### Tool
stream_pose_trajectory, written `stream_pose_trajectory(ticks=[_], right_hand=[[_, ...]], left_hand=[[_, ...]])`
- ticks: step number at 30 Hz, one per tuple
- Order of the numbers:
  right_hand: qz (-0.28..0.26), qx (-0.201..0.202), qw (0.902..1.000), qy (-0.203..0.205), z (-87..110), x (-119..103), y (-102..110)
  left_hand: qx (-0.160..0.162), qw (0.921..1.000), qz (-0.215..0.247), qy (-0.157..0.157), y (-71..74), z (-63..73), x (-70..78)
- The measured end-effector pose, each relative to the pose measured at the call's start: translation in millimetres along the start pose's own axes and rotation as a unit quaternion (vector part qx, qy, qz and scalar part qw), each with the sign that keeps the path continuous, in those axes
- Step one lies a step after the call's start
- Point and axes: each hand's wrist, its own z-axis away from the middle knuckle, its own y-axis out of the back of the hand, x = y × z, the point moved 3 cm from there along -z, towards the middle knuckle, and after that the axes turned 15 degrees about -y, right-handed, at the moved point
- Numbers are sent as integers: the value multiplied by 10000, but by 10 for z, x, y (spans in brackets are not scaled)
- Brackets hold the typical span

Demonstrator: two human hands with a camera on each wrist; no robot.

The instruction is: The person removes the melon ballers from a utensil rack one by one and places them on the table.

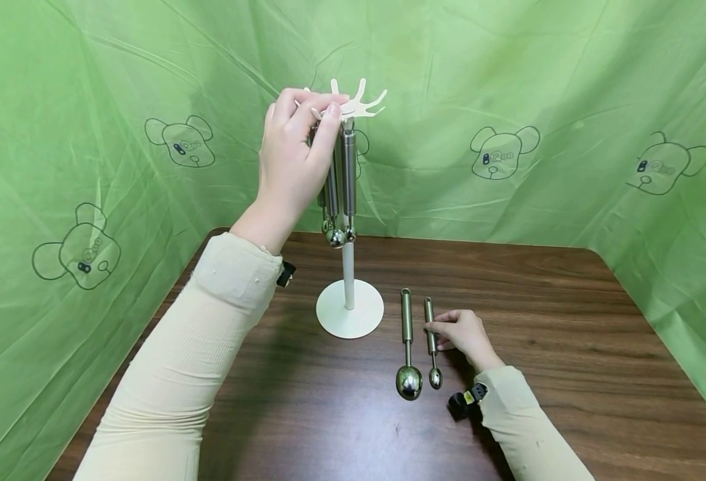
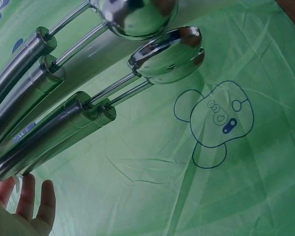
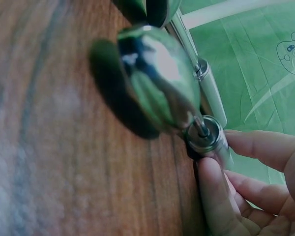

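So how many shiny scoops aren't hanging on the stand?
2: a bigger scoop on the table beside the white stand, and, further right, a smaller scoop pinched by the right hand. No others seem hidden.

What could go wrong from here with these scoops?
The right hand pinches the smaller scoop beside the larger scoop; lifting it sideways might knock that one.
The hanging scoops crowd together, so a nudge from the left hand at the hook rack may set them clattering.
They hang mostly to one side, so the stand might lean if unsupported.
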Motion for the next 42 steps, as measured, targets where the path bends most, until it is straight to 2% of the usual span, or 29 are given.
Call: stream_pose_trajectory(ticks=[16, 24, 33, 42], right_hand=[[42, -106, 9999, -87, 22, -22, 27], [-143, -218, 9996, 77, 62, -115, 115], [-535, -335, 9959, 647, 149, -388, 159], [-327, -431, 9924, 1104, 328, -777, 155]], left_hand=[[-14, 10000, -28, -85, -7, -1, -1], [-129, 9995, -282, 82, 3, -1, 16], [-206, 9989, -415, 85, 11, -6, 23], [-420, 9973, -499, 330, 29, -2, 40]])
